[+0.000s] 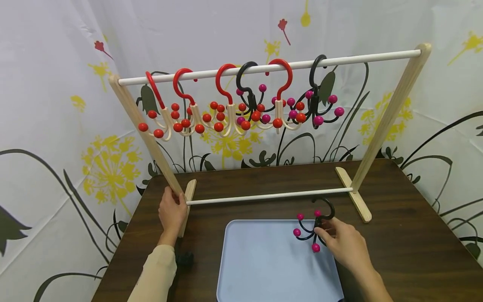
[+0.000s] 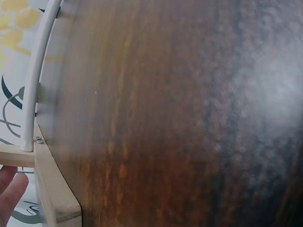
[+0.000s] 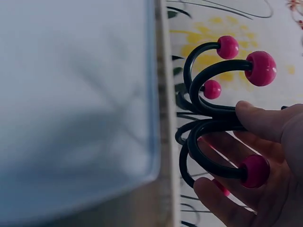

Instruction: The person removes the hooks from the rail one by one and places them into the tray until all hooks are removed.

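A dark wood-grain table (image 1: 415,251) is filling the lower part of the frame, with a pale blue tray (image 1: 264,264) lying at lower centre. At lower right, the right hand (image 1: 345,243) is pinching the stem of a pink-tipped black hanger (image 1: 317,224), which is showing clear of the tray surface at its upper right corner, hook opening leftward. At centre left, the left hand (image 1: 172,214) is gripping the left post (image 1: 152,147) near its foot, apparently bracing the rack (image 1: 388,121).

Higher up, four red-hooked hangers (image 1: 232,112) and two black-hooked hangers (image 1: 315,105) are hanging from the upper bar (image 1: 358,61). A flower-printed curtain (image 1: 56,63) is covering the background.

I am judging the step in hand to be transfer from tray to bar. The next move is probably calling for raising the hanger, keeping its prongs clear of its neighbours, and seating the hook over the bar.
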Available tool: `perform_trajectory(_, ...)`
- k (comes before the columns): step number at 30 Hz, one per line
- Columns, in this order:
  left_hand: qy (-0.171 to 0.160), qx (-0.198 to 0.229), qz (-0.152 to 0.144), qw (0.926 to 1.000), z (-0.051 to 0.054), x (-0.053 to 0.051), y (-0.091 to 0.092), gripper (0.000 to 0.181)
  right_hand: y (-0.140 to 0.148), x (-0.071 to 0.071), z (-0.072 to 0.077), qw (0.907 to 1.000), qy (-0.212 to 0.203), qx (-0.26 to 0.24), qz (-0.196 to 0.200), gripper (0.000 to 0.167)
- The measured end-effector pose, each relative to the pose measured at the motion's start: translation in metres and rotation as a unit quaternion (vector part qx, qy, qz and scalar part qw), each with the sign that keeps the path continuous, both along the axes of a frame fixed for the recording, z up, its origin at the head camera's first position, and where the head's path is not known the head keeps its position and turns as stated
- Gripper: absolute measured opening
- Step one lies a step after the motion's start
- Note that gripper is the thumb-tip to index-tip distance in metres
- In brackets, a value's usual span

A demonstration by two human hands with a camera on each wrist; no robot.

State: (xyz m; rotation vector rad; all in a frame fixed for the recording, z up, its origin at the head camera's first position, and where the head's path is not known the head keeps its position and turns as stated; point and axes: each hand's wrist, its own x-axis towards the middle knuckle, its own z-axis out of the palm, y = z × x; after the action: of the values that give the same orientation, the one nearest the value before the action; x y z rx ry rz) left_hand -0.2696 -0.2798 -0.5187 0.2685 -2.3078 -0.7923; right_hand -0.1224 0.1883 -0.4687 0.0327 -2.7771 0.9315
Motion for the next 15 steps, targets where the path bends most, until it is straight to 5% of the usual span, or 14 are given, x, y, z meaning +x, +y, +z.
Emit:
perform_trajectory(7, -0.013, -0.007, -0.006, 0.9999, -0.002, 0.0, -0.002, 0.021, -0.014, -0.001, -0.027, 0.9996, -0.006, 0.022, -0.014, 0.021)
perform_trajectory(15, -0.006, 0.003, -0.033, 0.9994, -0.002, -0.001, -0.002, 0.021, -0.023, -0.002, -0.033, 0.9988, -0.025, 0.007, -0.042, 0.025)
